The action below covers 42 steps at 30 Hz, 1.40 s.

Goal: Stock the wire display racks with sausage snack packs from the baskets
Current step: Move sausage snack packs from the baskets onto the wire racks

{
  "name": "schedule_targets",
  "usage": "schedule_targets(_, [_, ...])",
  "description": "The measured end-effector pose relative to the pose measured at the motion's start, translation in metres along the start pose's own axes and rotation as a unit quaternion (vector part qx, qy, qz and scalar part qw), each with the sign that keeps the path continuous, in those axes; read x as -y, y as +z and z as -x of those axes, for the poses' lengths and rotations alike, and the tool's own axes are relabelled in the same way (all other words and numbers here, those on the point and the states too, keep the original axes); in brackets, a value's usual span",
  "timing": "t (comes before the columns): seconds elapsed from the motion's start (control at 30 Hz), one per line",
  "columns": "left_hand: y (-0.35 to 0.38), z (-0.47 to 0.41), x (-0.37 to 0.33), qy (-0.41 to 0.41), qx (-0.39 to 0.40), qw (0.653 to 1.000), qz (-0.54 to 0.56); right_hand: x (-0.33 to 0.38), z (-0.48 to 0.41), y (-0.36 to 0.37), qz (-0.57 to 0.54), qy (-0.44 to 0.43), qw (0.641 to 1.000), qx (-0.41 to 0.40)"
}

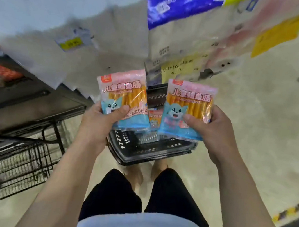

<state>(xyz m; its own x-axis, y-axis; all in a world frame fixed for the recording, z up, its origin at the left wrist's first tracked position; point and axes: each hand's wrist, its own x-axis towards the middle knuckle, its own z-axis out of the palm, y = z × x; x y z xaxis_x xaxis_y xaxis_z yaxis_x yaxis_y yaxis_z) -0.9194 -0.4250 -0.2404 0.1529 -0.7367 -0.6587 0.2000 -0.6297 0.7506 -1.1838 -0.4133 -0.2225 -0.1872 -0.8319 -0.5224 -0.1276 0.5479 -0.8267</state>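
My left hand (98,124) grips a pink and blue sausage snack pack (123,95) by its lower left corner, thumb on the front. My right hand (212,132) holds a second, matching sausage pack (189,107) by its lower right corner. Both packs are upright, side by side, above a black plastic basket (140,150) on the floor. Another pack (154,118) shows inside the basket between the two held ones. A black wire display rack (12,162) stands at the lower left.
Large bagged goods in white, blue and pink (184,23) are stacked behind the basket, with yellow paper notes (180,66) on them. A dark shelf (30,96) runs above the wire rack. Bare concrete floor (275,128) lies to the right. My legs stand just behind the basket.
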Motion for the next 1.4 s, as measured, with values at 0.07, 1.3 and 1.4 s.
schedule_targets(0.07, [-0.006,0.036,-0.045,0.047,0.005,0.999,-0.006,0.045,0.031,-0.006,-0.008,-0.033,0.999,-0.004])
schedule_targets(1.3, [-0.091,0.399,-0.151,0.325,-0.418,0.833,0.159,0.316,0.206,0.085,0.007,-0.314,0.845,0.434])
schedule_targets(1.4, [-0.112,0.434,-0.125,0.33,-0.45,0.812,0.175,0.298,0.241,0.106,0.025,-0.321,0.823,0.468])
